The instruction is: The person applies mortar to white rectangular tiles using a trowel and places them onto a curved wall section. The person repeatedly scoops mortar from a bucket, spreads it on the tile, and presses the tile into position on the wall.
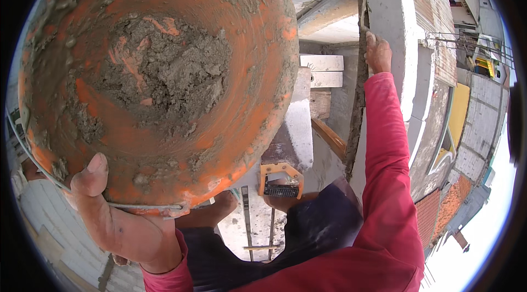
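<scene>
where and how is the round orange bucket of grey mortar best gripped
Probably at the near-left rim of the round orange bucket, coming from the person's own side, thumb over the lip and fingers outside. The mouth tilts toward the camera, leaving that lip exposed, and the thin metal wire handle lies close along it. The bare left hand grips there.

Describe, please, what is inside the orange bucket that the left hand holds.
Inside the orange bucket lies a heap of grey, mortar-like mix, with more smeared over the inner wall. The heap covers most of the bottom, so anything buried there cannot be seen.
</scene>
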Available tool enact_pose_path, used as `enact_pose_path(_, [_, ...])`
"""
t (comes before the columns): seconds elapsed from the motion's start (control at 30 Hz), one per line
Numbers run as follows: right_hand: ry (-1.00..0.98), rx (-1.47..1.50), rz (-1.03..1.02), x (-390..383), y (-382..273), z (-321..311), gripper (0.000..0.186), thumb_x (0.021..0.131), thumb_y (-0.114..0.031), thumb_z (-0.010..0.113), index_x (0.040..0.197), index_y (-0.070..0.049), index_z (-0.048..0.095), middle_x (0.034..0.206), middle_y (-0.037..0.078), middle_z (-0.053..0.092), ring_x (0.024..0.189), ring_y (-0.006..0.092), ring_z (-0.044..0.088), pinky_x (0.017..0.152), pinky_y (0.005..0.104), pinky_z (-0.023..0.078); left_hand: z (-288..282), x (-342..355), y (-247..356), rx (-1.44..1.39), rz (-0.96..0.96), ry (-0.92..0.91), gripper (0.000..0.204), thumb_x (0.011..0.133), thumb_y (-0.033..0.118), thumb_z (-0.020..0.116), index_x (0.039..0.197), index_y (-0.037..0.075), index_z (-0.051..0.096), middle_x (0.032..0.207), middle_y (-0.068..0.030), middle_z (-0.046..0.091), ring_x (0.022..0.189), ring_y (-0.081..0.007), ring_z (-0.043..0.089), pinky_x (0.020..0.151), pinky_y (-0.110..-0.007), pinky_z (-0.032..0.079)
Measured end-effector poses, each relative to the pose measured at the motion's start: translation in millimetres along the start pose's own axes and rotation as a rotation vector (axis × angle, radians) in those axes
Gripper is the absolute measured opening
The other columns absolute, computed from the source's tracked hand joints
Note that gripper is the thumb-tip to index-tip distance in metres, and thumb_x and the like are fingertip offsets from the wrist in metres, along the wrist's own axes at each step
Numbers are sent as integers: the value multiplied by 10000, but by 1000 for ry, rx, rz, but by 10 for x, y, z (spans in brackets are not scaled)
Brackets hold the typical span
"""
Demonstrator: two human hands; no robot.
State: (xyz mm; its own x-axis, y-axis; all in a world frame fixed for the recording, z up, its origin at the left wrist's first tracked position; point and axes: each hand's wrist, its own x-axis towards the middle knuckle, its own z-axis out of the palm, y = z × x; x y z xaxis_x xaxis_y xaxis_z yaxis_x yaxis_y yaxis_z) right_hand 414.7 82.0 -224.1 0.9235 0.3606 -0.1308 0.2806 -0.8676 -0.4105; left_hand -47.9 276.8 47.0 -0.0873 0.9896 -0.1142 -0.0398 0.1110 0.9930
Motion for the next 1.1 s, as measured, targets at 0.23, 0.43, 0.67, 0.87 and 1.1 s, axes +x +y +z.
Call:
enact_pose_path(0.23, [157,-85,-496,-1627,-788,-913,323,1001,-251,654,1235,-30,638,1059,218,713,967,447,699,823,469,549,439,259,-542,383,541,-194,335,870,55,593,1198,2,640,1102,-68,635,1010,-163,632,944,-288,498])
enact_pose_path(0.43, [141,-525,-941,-1950,-1857,-1701,386,938,-184,690,1300,-74,618,1039,149,717,826,287,731,677,382,569,702,303,-588,-47,391,-367,469,847,18,565,1309,-43,615,993,-45,681,912,-117,611,879,-268,488])
enact_pose_path(0.67, [37,-857,-1039,-2138,-2385,-1542,329,953,-274,665,1241,-115,661,1008,124,732,736,293,714,595,428,547,666,314,-697,-61,527,-464,547,854,-9,529,1396,-72,557,1248,-122,656,1099,-157,616,990,-320,480])
enact_pose_path(0.87, [-525,-97,-1071,-1952,-2188,-1623,355,934,-299,700,1192,-54,698,965,213,713,926,386,699,803,464,551,734,263,-736,-77,404,-385,472,876,22,576,1343,-37,595,1153,-68,658,1020,-139,593,915,-284,470])
enact_pose_path(1.1, [-178,77,-753,-1953,-1599,-1370,217,988,-176,635,1149,-48,703,1172,232,673,972,426,683,845,439,538,563,546,-759,-455,88,-75,339,881,55,606,1213,-13,616,1128,-70,647,1015,-178,626,937,-328,501])
